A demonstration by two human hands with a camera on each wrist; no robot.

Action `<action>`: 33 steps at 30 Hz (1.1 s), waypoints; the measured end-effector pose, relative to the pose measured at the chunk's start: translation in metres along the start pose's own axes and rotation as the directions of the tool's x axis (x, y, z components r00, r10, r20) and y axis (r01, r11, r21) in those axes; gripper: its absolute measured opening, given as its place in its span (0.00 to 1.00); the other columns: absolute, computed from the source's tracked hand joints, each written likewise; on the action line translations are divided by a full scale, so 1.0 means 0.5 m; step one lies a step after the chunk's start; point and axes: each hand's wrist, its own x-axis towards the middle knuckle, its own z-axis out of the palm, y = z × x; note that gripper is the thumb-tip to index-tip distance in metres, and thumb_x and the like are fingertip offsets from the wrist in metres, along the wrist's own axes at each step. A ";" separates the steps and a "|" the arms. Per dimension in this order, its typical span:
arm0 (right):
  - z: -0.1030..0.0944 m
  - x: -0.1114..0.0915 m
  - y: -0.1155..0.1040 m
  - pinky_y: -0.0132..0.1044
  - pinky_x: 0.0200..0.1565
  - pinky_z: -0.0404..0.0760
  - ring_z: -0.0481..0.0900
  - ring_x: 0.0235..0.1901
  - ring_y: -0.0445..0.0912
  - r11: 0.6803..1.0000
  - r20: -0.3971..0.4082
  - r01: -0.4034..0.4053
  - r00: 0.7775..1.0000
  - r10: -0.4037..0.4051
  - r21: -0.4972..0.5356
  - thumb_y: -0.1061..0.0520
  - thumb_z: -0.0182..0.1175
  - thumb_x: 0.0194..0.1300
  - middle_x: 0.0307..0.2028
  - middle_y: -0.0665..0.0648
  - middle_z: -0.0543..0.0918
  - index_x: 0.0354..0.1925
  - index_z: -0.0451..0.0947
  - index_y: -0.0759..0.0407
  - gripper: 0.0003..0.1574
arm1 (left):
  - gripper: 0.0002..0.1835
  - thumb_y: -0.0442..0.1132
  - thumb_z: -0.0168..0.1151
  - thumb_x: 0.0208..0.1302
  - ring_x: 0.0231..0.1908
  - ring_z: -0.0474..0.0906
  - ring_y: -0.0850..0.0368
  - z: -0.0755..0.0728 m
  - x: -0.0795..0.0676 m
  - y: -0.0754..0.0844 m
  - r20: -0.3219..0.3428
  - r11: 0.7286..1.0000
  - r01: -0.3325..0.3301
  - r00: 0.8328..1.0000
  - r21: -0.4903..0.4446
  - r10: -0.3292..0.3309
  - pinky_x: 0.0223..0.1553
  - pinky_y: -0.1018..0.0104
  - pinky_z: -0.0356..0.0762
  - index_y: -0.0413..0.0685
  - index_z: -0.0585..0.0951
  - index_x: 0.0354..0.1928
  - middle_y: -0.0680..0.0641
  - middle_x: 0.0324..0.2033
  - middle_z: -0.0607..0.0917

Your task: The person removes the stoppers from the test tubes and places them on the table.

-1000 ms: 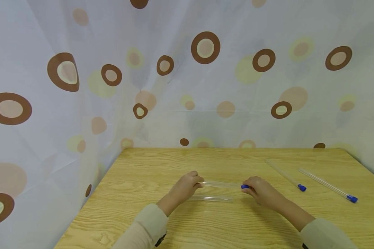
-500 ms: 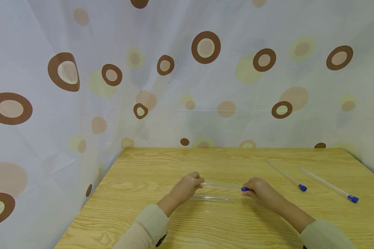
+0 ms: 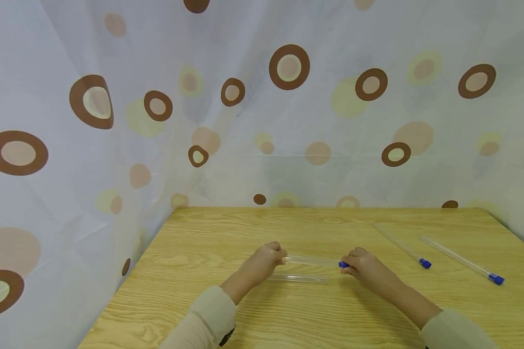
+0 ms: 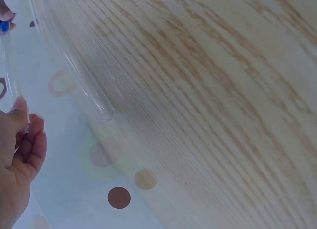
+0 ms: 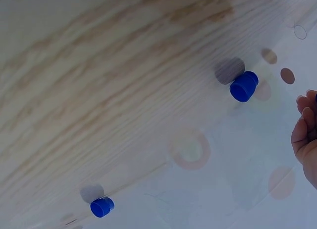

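A clear plastic tube (image 3: 310,260) is held level above the wooden table (image 3: 323,310). My left hand (image 3: 259,264) pinches its left end between thumb and fingers. At its right end, the thumb and fingers of my right hand (image 3: 368,271) pinch a blue cap (image 3: 343,264). Just in front of the held tube lies a second clear tube (image 3: 301,278), its left part hidden behind my left hand. In the left wrist view my left fingers (image 4: 34,149) pinch the tube end. Only part of my right hand (image 5: 308,140) shows at the right wrist view's edge.
Two clear tubes with blue caps, one farther back (image 3: 397,242) and one nearer the right edge (image 3: 458,259), lie slanted on the table's right. The right wrist view shows two blue caps (image 5: 243,86) on the wood. A patterned curtain (image 3: 297,121) surrounds the back and sides.
My right fingers have shifted slightly on the blue cap, which sits a touch lower than a second ago. Both hands otherwise stay in nearly the same place.
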 end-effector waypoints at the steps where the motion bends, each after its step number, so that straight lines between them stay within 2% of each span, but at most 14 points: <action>1: 0.000 0.000 0.000 0.24 0.25 0.76 0.73 0.25 0.41 1.000 -0.002 0.002 1.000 -0.002 -0.004 0.64 0.68 0.47 0.24 0.51 0.77 0.30 0.81 0.66 0.09 | 0.04 0.33 0.59 0.60 0.32 0.79 0.57 0.000 0.000 0.000 0.003 1.000 0.002 1.000 -0.002 -0.002 0.32 0.82 0.77 0.40 0.81 0.36 0.46 0.31 0.78; 7: 0.002 -0.003 0.000 0.23 0.25 0.76 0.71 0.26 0.40 0.999 -0.042 0.033 0.999 -0.035 -0.032 0.65 0.70 0.44 0.25 0.51 0.77 0.30 0.81 0.66 0.10 | 0.04 0.33 0.58 0.62 0.33 0.79 0.58 -0.003 -0.002 0.003 0.029 0.999 0.029 0.999 -0.012 -0.029 0.33 0.83 0.76 0.41 0.81 0.36 0.47 0.31 0.78; 12: 0.008 -0.006 0.003 0.22 0.25 0.75 0.70 0.25 0.39 0.995 -0.105 0.079 0.991 -0.084 -0.054 0.66 0.71 0.40 0.24 0.50 0.76 0.28 0.81 0.66 0.12 | 0.04 0.33 0.58 0.62 0.33 0.80 0.58 -0.005 -0.001 0.004 0.037 1.000 0.019 0.999 -0.003 -0.019 0.32 0.83 0.76 0.41 0.81 0.36 0.47 0.31 0.78; 16: 0.013 -0.009 0.007 0.22 0.24 0.74 0.69 0.25 0.38 0.992 -0.122 0.095 0.987 -0.104 -0.078 0.64 0.71 0.40 0.23 0.50 0.76 0.28 0.81 0.65 0.12 | 0.05 0.33 0.58 0.62 0.33 0.80 0.58 -0.005 0.001 0.004 0.054 1.000 0.024 0.998 -0.011 -0.024 0.32 0.84 0.76 0.40 0.82 0.36 0.47 0.31 0.78; 23: 0.017 -0.009 0.008 0.23 0.24 0.73 0.68 0.25 0.38 0.986 -0.140 0.109 0.982 -0.126 -0.123 0.62 0.70 0.41 0.23 0.49 0.75 0.27 0.80 0.64 0.11 | 0.05 0.32 0.58 0.62 0.32 0.79 0.57 -0.007 0.001 0.003 0.083 0.995 0.057 0.995 -0.082 -0.050 0.31 0.82 0.75 0.39 0.82 0.36 0.45 0.30 0.79; 25: 0.017 -0.008 0.007 0.23 0.24 0.72 0.67 0.25 0.38 0.985 -0.148 0.114 0.980 -0.133 -0.127 0.62 0.70 0.42 0.23 0.49 0.75 0.27 0.80 0.63 0.10 | 0.06 0.32 0.58 0.62 0.32 0.79 0.56 -0.007 0.001 0.003 0.086 0.994 0.059 0.995 -0.093 -0.051 0.31 0.82 0.76 0.38 0.82 0.36 0.45 0.31 0.79; 27: 0.018 -0.007 0.007 0.23 0.24 0.71 0.66 0.25 0.38 0.984 -0.160 0.123 0.977 -0.143 -0.129 0.56 0.64 0.53 0.23 0.49 0.75 0.27 0.79 0.63 0.09 | 0.06 0.31 0.58 0.61 0.33 0.79 0.56 -0.009 0.001 0.004 0.083 0.994 0.057 0.995 -0.099 -0.048 0.31 0.81 0.76 0.37 0.82 0.36 0.44 0.31 0.79; 28: 0.018 -0.007 0.007 0.23 0.24 0.71 0.66 0.25 0.38 0.983 -0.165 0.127 0.975 -0.148 -0.129 0.55 0.63 0.54 0.23 0.49 0.75 0.27 0.79 0.63 0.10 | 0.06 0.31 0.58 0.61 0.33 0.79 0.55 -0.009 0.001 0.003 0.082 0.993 0.056 0.995 -0.102 -0.047 0.31 0.81 0.76 0.37 0.82 0.36 0.44 0.31 0.79; 32: 0.022 -0.008 0.010 0.22 0.24 0.71 0.66 0.25 0.38 0.982 -0.191 0.141 0.968 -0.164 -0.129 0.48 0.48 0.64 0.23 0.49 0.75 0.26 0.79 0.62 0.23 | 0.06 0.32 0.58 0.61 0.33 0.79 0.55 -0.010 0.001 0.004 0.093 0.992 0.067 0.994 -0.106 -0.057 0.32 0.81 0.76 0.37 0.82 0.37 0.44 0.31 0.79; 33: 0.022 -0.008 0.010 0.22 0.24 0.71 0.66 0.25 0.38 0.982 -0.195 0.143 0.967 -0.165 -0.125 0.48 0.47 0.63 0.23 0.49 0.75 0.26 0.79 0.62 0.23 | 0.06 0.31 0.58 0.61 0.33 0.79 0.55 -0.010 0.002 0.004 0.096 0.992 0.068 0.994 -0.110 -0.057 0.32 0.81 0.76 0.37 0.82 0.37 0.44 0.31 0.79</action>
